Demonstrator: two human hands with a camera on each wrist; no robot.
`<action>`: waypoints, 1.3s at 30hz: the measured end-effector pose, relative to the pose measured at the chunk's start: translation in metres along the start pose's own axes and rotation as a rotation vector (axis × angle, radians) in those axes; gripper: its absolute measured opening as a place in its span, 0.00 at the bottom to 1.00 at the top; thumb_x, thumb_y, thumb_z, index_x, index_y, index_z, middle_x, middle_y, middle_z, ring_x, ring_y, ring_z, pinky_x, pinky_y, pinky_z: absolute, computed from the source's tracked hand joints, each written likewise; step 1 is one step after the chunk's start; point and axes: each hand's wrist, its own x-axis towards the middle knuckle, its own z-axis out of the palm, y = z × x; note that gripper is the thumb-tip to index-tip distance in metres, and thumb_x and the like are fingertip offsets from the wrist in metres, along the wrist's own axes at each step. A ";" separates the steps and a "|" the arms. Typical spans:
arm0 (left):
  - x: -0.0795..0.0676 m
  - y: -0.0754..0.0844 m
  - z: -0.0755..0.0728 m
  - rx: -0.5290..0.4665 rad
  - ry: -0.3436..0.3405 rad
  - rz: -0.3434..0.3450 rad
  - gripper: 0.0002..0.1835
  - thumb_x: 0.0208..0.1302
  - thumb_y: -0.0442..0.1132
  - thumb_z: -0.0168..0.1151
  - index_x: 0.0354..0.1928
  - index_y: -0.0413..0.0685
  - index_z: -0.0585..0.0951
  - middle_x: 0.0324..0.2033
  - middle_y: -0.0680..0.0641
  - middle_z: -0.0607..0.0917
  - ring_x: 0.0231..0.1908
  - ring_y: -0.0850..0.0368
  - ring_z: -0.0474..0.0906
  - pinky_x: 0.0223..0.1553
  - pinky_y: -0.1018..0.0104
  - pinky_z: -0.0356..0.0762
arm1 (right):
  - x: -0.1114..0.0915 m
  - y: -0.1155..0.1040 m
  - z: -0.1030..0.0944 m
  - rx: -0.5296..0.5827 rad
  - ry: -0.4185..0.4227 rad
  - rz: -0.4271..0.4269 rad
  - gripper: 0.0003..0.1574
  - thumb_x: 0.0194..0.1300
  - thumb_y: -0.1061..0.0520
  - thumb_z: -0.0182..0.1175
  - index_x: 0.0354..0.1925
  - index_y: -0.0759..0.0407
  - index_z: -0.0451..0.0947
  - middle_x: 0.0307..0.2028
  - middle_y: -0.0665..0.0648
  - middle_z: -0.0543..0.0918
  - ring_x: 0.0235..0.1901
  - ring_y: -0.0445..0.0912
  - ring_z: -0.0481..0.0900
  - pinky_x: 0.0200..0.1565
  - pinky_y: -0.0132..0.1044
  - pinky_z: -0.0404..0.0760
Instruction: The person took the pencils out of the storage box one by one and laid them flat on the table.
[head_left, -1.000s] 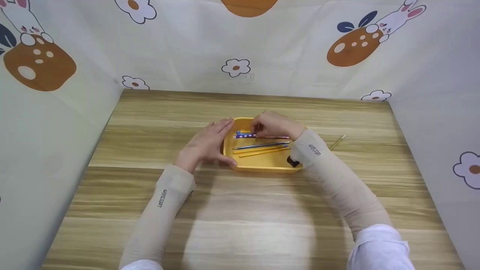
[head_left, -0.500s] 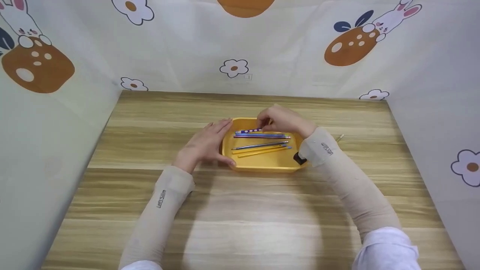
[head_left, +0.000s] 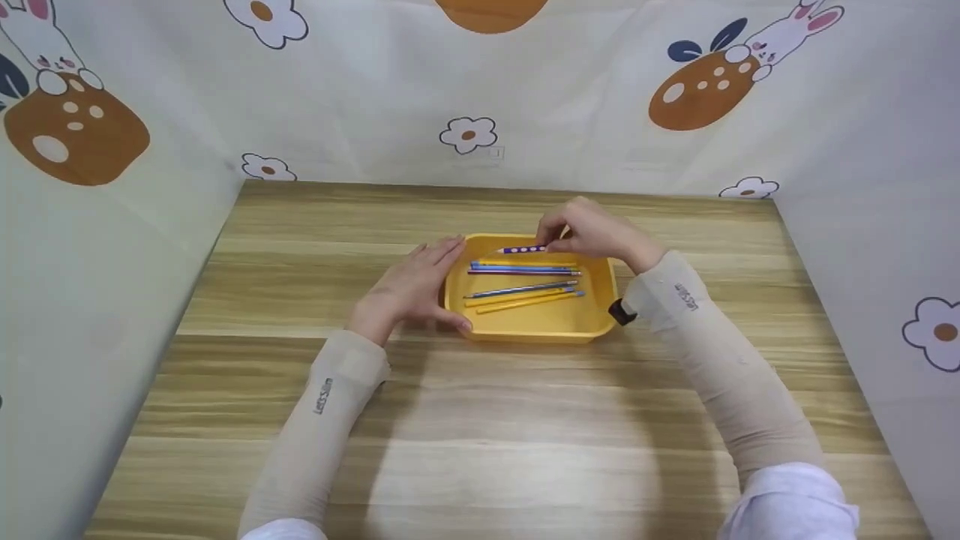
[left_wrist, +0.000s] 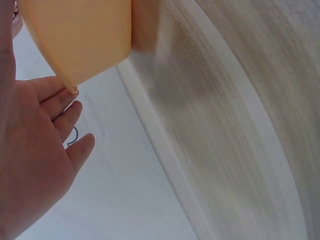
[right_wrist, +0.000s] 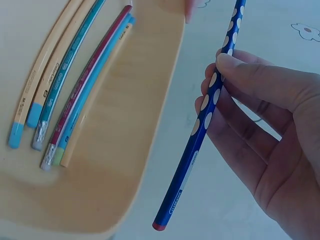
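Note:
A yellow plastic tray (head_left: 532,337) sits on the table. At its left end rests my left hand (head_left: 405,289), thumb by the front corner and the spread fingers along the rim; in the left wrist view those fingers (left_wrist: 56,102) touch the tray's edge. My right hand (head_left: 600,231) pinches a dark blue pencil (right_wrist: 186,167) with pale oval spots and a red end, held above the tray's back rim. Inside the tray lie several pencils: yellow ones (head_left: 525,302), a teal one (right_wrist: 62,67), a maroon one (right_wrist: 82,82) and a light blue one (right_wrist: 100,75).
The wooden tabletop (head_left: 495,420) extends around the tray. Pale patterned curtains (head_left: 360,97) stand behind and at both sides. A black strap piece (head_left: 622,312) on my right wrist is beside the tray's right rim.
My right hand has lifted the spotted pencil from the other pencils, moving it back and to the right. A pencil on the table at right is now hidden behind my arm. My left hand stays put.

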 end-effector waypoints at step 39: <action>-0.007 -0.005 -0.003 0.023 0.007 0.022 0.74 0.37 0.82 0.65 0.80 0.49 0.45 0.81 0.48 0.46 0.80 0.51 0.42 0.82 0.52 0.39 | -0.091 0.063 -0.020 -0.017 0.251 0.070 0.06 0.63 0.67 0.66 0.39 0.60 0.87 0.37 0.58 0.89 0.38 0.51 0.85 0.44 0.51 0.88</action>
